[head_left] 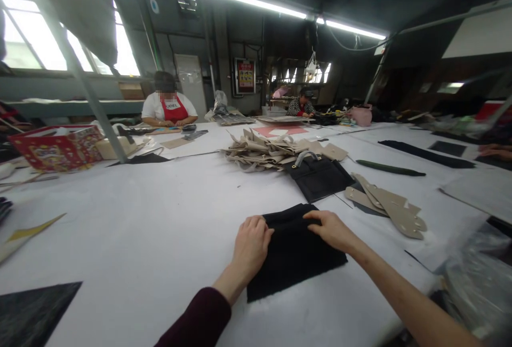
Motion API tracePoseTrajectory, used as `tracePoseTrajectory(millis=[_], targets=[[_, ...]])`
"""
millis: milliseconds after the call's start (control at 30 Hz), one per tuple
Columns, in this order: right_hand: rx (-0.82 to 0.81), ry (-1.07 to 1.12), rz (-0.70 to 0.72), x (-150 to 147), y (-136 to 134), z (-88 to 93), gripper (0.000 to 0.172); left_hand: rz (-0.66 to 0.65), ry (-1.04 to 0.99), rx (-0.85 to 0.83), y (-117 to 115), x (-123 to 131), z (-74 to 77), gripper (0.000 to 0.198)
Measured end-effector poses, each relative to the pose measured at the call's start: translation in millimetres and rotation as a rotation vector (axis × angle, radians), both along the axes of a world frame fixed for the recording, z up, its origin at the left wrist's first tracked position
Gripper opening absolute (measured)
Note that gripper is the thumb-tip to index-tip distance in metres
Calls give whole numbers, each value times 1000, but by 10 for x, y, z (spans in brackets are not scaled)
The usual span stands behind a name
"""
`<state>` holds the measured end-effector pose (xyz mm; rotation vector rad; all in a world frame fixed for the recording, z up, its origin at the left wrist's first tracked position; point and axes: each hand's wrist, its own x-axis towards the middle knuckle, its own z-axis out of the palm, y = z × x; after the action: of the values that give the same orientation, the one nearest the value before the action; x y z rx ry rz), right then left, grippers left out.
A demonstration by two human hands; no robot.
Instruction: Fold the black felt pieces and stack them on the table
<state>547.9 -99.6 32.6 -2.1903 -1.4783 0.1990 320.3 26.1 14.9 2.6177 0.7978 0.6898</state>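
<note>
At the near edge of the white table (160, 219) a black cloth (296, 259) lies flat, and both hands are on it. The left hand (250, 245) sits at the cloth's far left corner, fingers curled down. The right hand (332, 229) bends over the far edge, fingers tucked close. Pinching or just pressing? Can't tell from here. Just beyond sits a black bag (320, 179), with a heap of beige pieces (260, 152) behind it and more beige cutouts (390, 205) to the right. Far left, a person in a red apron (170, 108) works at the table.
</note>
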Motion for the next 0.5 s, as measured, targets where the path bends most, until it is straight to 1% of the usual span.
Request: tracePoseTrajectory(millis=[67, 133, 200, 267, 333, 400, 500], targets=[[6, -90, -38, 161, 136, -50, 32, 12, -20, 62, 115, 221, -101, 12], [25, -157, -87, 229, 243, -120, 33, 27, -10, 68, 229, 362, -213, 10], [55, -228, -131, 214, 323, -220, 36, 40, 15, 54, 327, 446, -315, 10], [94, -274, -142, 142, 379, -358, 40, 51, 35, 35, 399, 493, -389, 12], [122, -346, -98, 57, 399, -536, 43, 65, 52, 15, 440, 514, -423, 14], [121, -456, -13, 13, 372, -735, 45, 82, 62, -1, 451, 511, -414, 15], [114, -563, 112, 99, 297, -1000, 49, 117, 70, -9, 452, 468, -356, 24]])
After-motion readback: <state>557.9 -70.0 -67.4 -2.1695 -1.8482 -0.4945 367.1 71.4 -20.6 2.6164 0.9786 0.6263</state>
